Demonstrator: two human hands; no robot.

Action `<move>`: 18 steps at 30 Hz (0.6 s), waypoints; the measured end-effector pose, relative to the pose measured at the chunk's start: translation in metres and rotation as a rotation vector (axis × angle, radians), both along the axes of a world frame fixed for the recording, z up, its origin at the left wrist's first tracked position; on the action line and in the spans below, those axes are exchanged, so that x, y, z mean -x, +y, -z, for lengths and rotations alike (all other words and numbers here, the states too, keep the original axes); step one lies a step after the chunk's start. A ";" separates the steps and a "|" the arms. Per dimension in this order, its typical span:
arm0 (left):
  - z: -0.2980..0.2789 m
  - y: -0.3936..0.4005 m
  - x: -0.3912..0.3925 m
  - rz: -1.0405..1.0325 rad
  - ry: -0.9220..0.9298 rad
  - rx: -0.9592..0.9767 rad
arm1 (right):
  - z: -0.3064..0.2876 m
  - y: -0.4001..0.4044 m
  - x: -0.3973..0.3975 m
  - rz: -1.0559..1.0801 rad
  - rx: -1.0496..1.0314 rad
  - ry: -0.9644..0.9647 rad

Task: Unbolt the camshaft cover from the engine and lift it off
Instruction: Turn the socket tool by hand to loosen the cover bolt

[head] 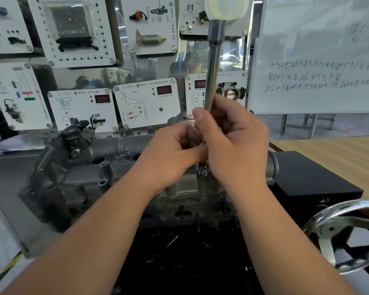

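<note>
Cast-metal camshaft cover [107,167] below both hands' curled fingers [197,116] pinching the wrench shaft [213,67] looks heavy, rigid; best lifted by its ends.

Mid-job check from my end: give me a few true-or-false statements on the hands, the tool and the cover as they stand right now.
1. The right hand grips the long metal socket tool. True.
2. The tool lies flat on the wooden table. False: it stands roughly upright over the camshaft cover.
3. The left hand rests on the chrome handwheel. False: it is curled at the tool's lower end, beside the right hand; the handwheel is untouched.
4. The cover has been lifted off the engine. False: it sits on the engine.
5. A whiteboard with handwriting stands at the right. True.
</note>
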State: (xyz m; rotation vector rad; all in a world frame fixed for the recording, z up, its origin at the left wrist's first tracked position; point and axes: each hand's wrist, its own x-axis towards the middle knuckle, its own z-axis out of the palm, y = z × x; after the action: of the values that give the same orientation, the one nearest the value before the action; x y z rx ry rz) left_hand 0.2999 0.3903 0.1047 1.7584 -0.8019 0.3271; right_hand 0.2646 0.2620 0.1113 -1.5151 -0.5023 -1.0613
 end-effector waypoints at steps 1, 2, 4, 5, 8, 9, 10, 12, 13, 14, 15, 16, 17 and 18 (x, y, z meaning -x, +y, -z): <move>0.000 -0.001 0.000 -0.008 -0.008 0.001 | 0.001 0.000 0.000 0.018 0.012 -0.009; 0.000 -0.001 0.000 -0.009 -0.010 0.006 | 0.001 0.000 0.000 0.027 0.032 -0.012; 0.001 0.001 -0.002 0.023 0.015 0.013 | 0.001 -0.001 0.001 0.031 0.084 -0.022; 0.001 0.003 -0.002 0.057 0.042 0.025 | 0.000 -0.002 0.002 0.030 0.101 -0.023; 0.002 0.007 -0.002 0.147 0.092 0.039 | -0.001 -0.003 0.003 0.004 0.079 0.000; 0.003 0.007 -0.003 0.146 0.087 0.039 | -0.001 -0.003 0.002 -0.006 0.069 0.003; 0.002 0.007 -0.002 0.133 0.076 0.042 | -0.001 -0.003 0.002 -0.010 0.067 -0.001; 0.002 0.004 -0.001 0.083 0.056 0.070 | 0.000 -0.003 0.001 0.024 0.066 -0.031; 0.002 0.003 0.000 0.055 0.051 0.078 | 0.001 -0.003 0.000 0.044 0.056 -0.046; 0.001 0.002 0.001 0.030 0.046 0.075 | 0.002 -0.003 -0.001 0.049 0.037 -0.053; 0.000 0.002 0.002 0.017 0.047 0.059 | 0.003 -0.002 -0.003 0.040 0.022 -0.053; 0.000 0.002 0.001 0.016 0.055 0.037 | 0.004 -0.001 -0.003 0.034 0.019 -0.053; 0.001 0.003 0.000 0.031 0.068 0.024 | 0.005 0.000 -0.003 0.038 0.027 -0.057; 0.001 0.005 -0.001 0.050 0.080 0.024 | 0.005 0.001 -0.003 0.041 0.039 -0.065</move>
State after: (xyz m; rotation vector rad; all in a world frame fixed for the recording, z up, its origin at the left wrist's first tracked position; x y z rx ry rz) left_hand 0.3007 0.3949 0.1036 1.7157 -0.7799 0.2311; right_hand 0.2672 0.2631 0.1060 -1.5344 -0.5422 -1.1411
